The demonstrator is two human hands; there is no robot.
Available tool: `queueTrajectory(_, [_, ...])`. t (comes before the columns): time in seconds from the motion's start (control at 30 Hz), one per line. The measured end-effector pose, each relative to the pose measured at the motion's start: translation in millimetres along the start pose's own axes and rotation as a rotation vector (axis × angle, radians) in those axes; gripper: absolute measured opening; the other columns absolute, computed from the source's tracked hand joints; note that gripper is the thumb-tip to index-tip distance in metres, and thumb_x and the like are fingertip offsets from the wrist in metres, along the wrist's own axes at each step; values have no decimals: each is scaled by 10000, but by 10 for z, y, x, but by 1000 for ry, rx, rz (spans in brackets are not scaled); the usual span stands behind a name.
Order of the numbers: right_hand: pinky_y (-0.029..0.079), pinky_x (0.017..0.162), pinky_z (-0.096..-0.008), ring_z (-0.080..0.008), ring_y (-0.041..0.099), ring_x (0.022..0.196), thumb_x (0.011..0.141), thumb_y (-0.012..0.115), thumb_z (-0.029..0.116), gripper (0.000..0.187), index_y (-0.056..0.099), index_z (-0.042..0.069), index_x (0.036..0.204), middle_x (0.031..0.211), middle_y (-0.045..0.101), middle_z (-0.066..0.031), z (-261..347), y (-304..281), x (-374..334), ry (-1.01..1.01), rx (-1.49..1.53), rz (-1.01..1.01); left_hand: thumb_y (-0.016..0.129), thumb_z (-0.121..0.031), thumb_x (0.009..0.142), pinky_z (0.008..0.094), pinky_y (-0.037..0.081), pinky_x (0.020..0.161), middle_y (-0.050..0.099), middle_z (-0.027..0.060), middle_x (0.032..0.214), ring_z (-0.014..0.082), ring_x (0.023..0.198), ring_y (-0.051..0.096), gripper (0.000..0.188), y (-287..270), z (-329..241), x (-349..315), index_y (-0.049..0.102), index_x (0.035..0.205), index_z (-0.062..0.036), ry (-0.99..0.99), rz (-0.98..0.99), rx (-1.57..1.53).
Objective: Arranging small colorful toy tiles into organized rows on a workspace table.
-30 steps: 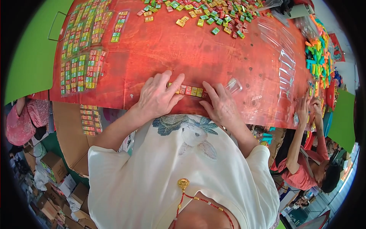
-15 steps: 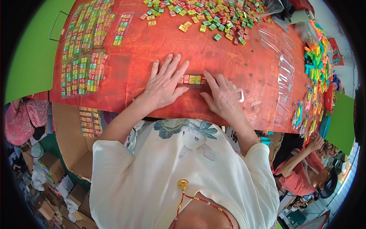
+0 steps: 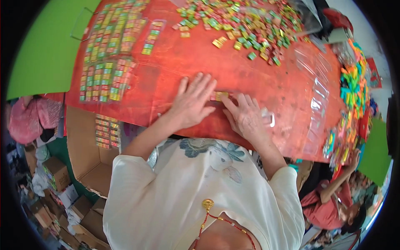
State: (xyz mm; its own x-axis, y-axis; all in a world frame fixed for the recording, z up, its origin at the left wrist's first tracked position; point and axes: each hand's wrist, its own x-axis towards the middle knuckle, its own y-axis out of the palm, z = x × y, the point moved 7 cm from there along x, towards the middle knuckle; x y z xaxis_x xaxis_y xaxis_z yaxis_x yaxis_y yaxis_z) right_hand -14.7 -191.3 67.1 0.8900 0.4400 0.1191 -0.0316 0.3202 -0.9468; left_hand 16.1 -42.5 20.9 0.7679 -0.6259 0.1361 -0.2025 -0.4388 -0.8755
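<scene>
A short row of small red and yellow packets point(image 3: 218, 96) lies in a narrow strip between my hands on the red table point(image 3: 166, 79). Flat at its left end, my left hand point(image 3: 192, 102) is open, fingers spread and thumb out to the side. My right hand point(image 3: 246, 114) is bent over the right end, index fingertip on the packets and thumb apart below it. That end of the strip is hidden under the fingers. A small clear plastic piece with a white edge point(image 3: 271, 120) lies just right of my right hand.
Filled packet trays point(image 3: 100, 81) stand in rows at the left, with a single filled strip point(image 3: 152, 37) beside them. Loose packets point(image 3: 250, 33) are heaped at the back. Clear empty trays point(image 3: 318, 89) lie right, near colourful plastic pieces point(image 3: 354, 87). Another person point(image 3: 333, 200) works at lower right.
The whole view has shifted and tilted slightly. My right index finger has moved left over the strip, covering more packets. My left hand stays spread beside it.
</scene>
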Motion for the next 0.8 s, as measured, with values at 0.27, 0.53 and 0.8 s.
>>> queueTrajectory(0.27, [468,832,-421,-314,598,991,839,725,106,422,651,74,1254,1097,592,-137,-11,-10,104,-6,59,-42,691,-233,876,517,407,988,601,156,1189,320,1117,551,536,-66,-45,-49,557,1342,-4,72,-251,211])
queueTrajectory(0.53, [474,853,-433,-336,595,987,862,708,92,375,655,49,1230,1094,605,-150,-217,-79,26,52,44,-97,697,-247,841,432,433,778,574,121,1061,287,975,547,514,-581,569,-331,593,1296,-33,-311,-361,406])
queueTrajectory(0.8, [466,833,-424,-319,596,969,860,704,94,359,659,43,1213,1065,600,-144,-367,-63,-11,79,32,-95,688,-228,870,444,464,760,544,133,999,305,904,558,506,-732,899,-457,569,1324,-40,-484,-391,440])
